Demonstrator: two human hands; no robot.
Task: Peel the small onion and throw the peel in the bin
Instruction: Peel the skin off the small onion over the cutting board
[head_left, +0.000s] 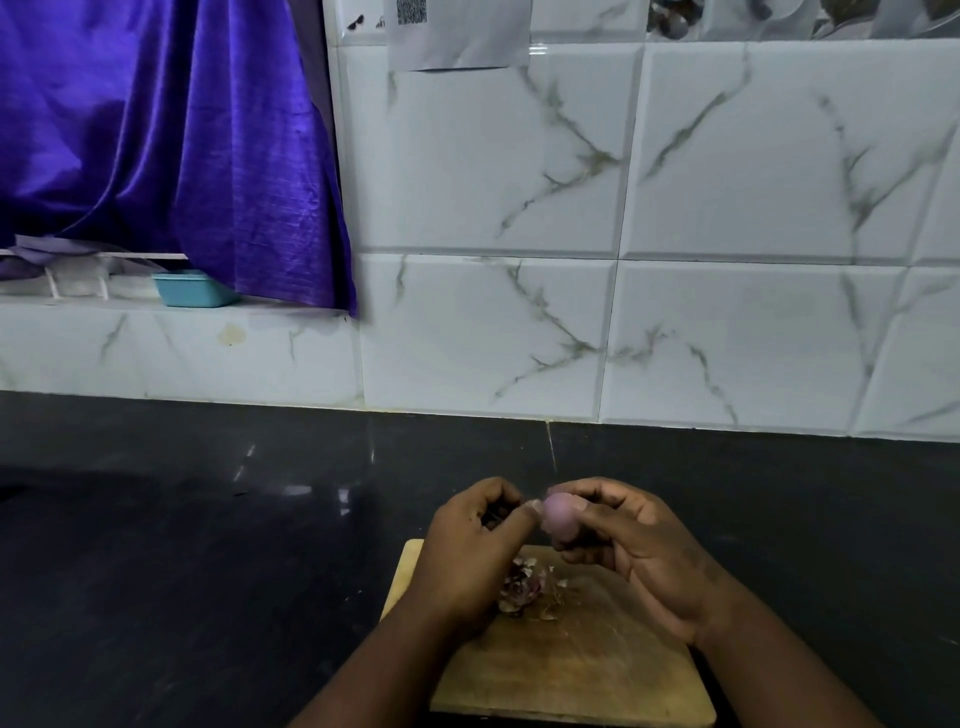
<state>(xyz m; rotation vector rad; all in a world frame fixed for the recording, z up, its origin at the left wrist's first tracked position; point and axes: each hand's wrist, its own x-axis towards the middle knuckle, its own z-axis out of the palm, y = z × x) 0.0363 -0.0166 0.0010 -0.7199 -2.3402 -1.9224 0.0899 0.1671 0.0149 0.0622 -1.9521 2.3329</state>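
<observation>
A small pale-purple onion (560, 516) is held above the far edge of a wooden cutting board (582, 660). My right hand (628, 545) grips it from the right with thumb and fingertips. My left hand (475, 540) is curled just left of the onion, its thumb tip touching the onion's left side, with something dark tucked in its fingers. A heap of dry onion peel (522, 590) lies on the board beneath my hands. No bin is in view.
The board sits on a black stone counter (208, 545) that runs back to a white marble-tile wall (623, 312). A purple curtain (171, 145) hangs at the upper left over a ledge holding a small blue tub (193, 289).
</observation>
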